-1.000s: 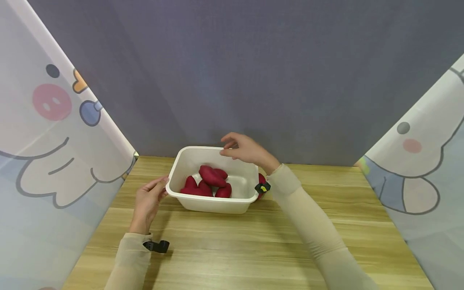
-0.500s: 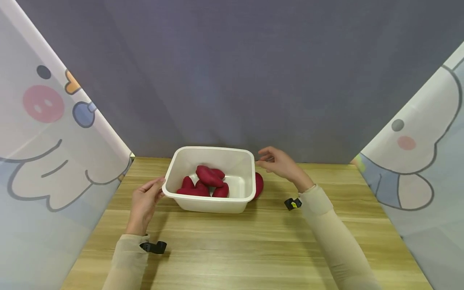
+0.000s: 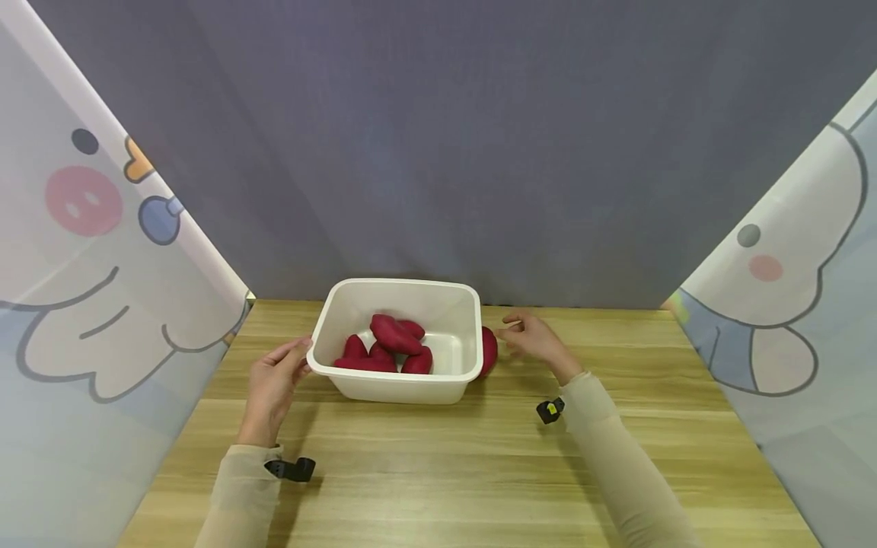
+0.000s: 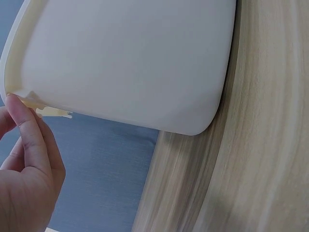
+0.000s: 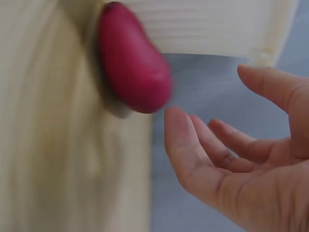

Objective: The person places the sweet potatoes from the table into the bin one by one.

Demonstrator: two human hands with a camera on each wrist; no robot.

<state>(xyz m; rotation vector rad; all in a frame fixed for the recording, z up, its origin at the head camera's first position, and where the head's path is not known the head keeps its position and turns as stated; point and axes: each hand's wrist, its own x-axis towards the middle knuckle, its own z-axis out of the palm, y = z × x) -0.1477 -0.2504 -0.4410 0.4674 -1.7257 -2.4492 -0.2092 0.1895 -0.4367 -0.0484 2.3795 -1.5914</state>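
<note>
A white plastic bin (image 3: 404,390) stands on the table, with several red-skinned sweet potatoes (image 3: 396,335) lying in its left and middle part. My left hand (image 3: 272,388) pinches the bin's rim at the near left corner; in the left wrist view the thumb (image 4: 28,130) lies against the rim. Outside the bin's right wall lies another sweet potato (image 3: 489,352), seen whole in the right wrist view. Just to the right of it hovers my right hand (image 3: 537,341), fingers loosely bent and apart from the sweet potato, holding nothing.
The wood-grain table (image 3: 411,472) ends at a grey cloth wall (image 3: 438,152) close behind the bin. Printed cartoon panels (image 3: 760,304) flank both sides. A small black camera (image 3: 550,410) is worn on the right wrist, another black camera (image 3: 294,469) on the left.
My right hand has moved from above the bin's far rim out to the right, then down beside the outer sweet potato. The left hand stays on the rim.
</note>
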